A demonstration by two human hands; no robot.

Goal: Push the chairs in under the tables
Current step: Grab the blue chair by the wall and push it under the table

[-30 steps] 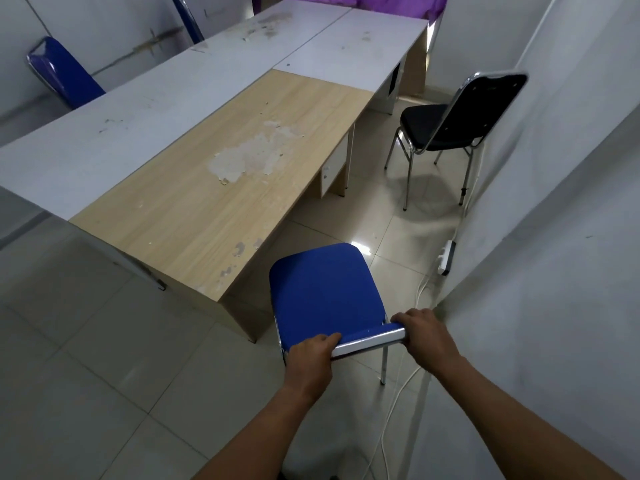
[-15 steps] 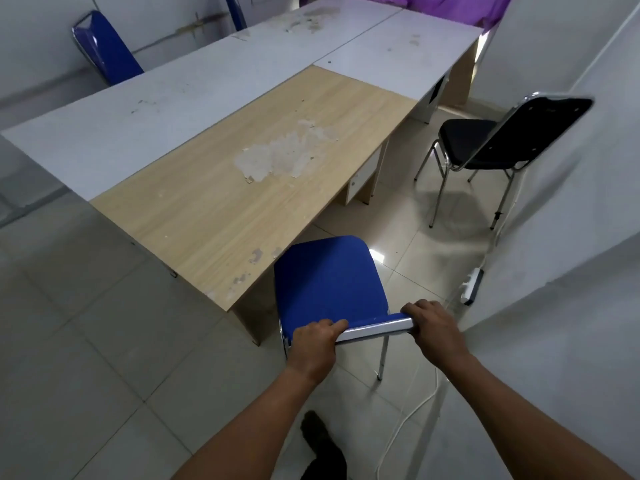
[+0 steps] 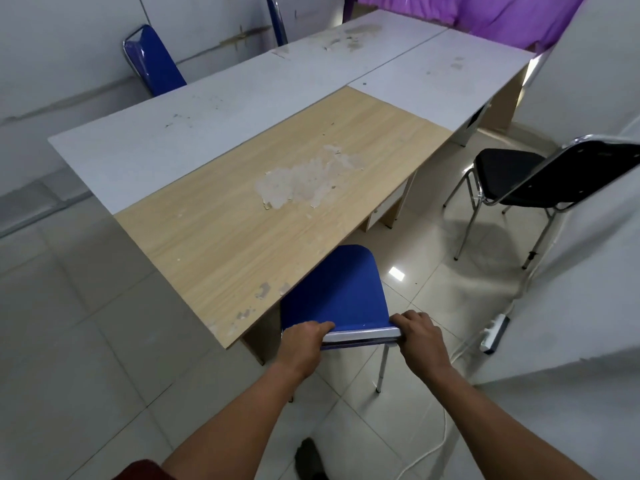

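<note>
both hands grasp the top rail of the blue chair (image 3: 334, 289): the left hand (image 3: 302, 344) is clenched on its left end, the right hand (image 3: 420, 336) on its right end. the chair stands at the near edge of the wooden desk (image 3: 263, 209), close to its near corner, and the left part of the chair is hidden under the desk edge. a black chair (image 3: 540, 178) stands well apart on the right, beside the grey partition (image 3: 588, 271). a white power strip (image 3: 495, 333) with its cable lies on the floor near the chair's right leg. another blue chair (image 3: 152, 60) is behind the white desk (image 3: 214, 112), at its far edge. no writing can be read.
</note>
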